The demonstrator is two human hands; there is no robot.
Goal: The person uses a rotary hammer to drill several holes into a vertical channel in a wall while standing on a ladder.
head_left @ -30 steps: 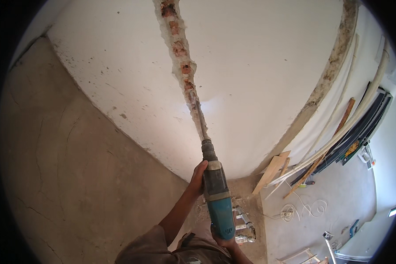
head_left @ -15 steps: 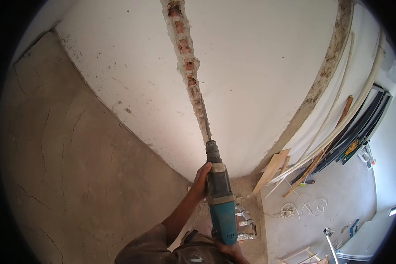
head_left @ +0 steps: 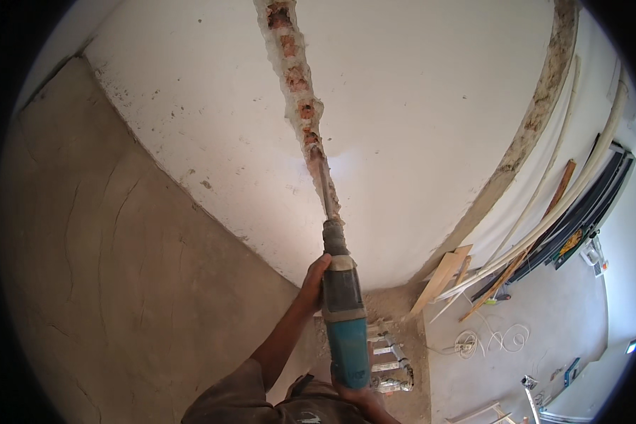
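Observation:
A teal-and-black rotary hammer [head_left: 348, 343] points up the white wall in front of me. Its long steel chisel bit [head_left: 325, 187] lies along a rough groove [head_left: 297, 79] cut in the plaster, where red brick shows in patches. The bit's tip meets the groove; its exact contact is hard to make out. My left hand [head_left: 314, 284] is closed round the tool's front part, behind the chuck, with the thumb along its side. At the rear end, my right hand [head_left: 358, 398] grips the tool, its fingers mostly hidden by the housing and my body.
Below me, right of the tool, stands a metal ladder [head_left: 389, 366]. Wooden boards [head_left: 442, 278], pale pipes [head_left: 544, 205] and dark lengths [head_left: 586, 212] lean at the right. A white cable [head_left: 466, 344] lies coiled on the floor. A cracked grey wall [head_left: 120, 247] rises on the left.
The rotary hammer and both hands have shifted slightly left, and the chuck sits a little higher. The bit has moved left within the groove, and its angle has changed slightly. Both hands keep their hold.

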